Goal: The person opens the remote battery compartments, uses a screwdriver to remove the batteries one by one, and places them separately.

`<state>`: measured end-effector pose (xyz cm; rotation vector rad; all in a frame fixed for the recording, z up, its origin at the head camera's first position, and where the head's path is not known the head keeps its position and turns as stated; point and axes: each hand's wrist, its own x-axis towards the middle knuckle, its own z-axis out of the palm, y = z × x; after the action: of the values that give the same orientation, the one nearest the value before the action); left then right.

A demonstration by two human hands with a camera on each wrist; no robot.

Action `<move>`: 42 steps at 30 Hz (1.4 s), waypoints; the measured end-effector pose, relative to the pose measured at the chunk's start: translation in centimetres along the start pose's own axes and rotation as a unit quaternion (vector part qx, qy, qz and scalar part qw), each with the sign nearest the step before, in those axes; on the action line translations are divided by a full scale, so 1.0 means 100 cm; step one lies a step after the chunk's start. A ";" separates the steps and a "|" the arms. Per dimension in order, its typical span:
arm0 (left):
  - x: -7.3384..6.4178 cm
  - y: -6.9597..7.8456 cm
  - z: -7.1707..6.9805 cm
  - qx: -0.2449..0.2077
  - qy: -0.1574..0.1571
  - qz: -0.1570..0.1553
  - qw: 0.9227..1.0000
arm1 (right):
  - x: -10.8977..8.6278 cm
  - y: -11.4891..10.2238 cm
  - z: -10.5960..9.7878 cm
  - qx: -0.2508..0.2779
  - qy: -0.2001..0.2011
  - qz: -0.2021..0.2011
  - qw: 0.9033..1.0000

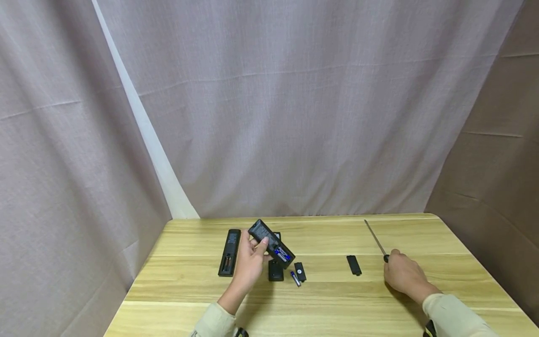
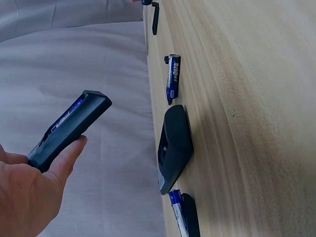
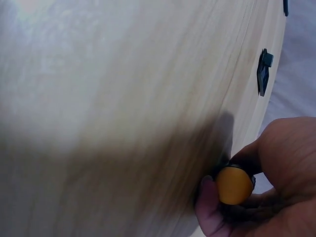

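Note:
In the head view my left hand (image 1: 248, 267) holds a black remote control (image 1: 269, 241) raised over the table, its back turned up. Blue-and-silver batteries (image 1: 282, 254) show in its uncovered compartment. The left wrist view has the thumb and fingers gripping the same remote (image 2: 69, 128) by one end. At the right, my right hand (image 1: 405, 274) grips a screwdriver, its long metal shaft (image 1: 376, 238) pointing toward the far edge. Its orange handle end (image 3: 234, 186) sticks out between the curled fingers in the right wrist view.
Left of the raised remote lies another black remote (image 1: 229, 252), its battery compartment uncovered. A further black remote (image 1: 275, 272) lies partly hidden beneath the raised one. Beside it are a loose battery (image 1: 295, 279) and a black cover (image 1: 300, 271). Another cover (image 1: 353, 265) lies nearer the right hand.

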<state>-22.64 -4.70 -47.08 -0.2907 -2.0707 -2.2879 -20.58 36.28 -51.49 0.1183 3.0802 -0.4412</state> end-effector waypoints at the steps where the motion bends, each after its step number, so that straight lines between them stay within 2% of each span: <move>1: 0.000 0.000 0.000 -0.002 -0.001 0.000 1.000 | 0.000 0.000 0.000 0.001 0.000 0.000 1.000; 10: 0.000 0.000 0.001 -0.002 -0.006 -0.004 1.000 | 0.001 0.007 0.000 0.028 0.000 -0.003 1.000; 22: 0.005 0.002 0.005 0.006 0.000 -0.007 1.000 | -0.003 0.013 -0.002 0.072 0.035 -0.032 0.996; 27: 0.008 0.003 0.010 0.008 0.004 -0.006 1.000 | -0.011 0.006 -0.002 0.090 0.069 -0.047 0.992; 34: 0.016 0.002 0.021 -0.002 -0.010 0.003 1.000 | -0.028 -0.010 -0.007 0.105 0.122 -0.075 0.984; 42: 0.029 0.002 0.027 0.001 0.002 0.003 1.000 | -0.051 -0.036 -0.017 0.118 0.148 -0.109 0.976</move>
<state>-25.17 -1.78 -46.21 -0.2925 -2.0679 -2.2795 -15.78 33.01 -48.63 -0.1678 3.3303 -0.8755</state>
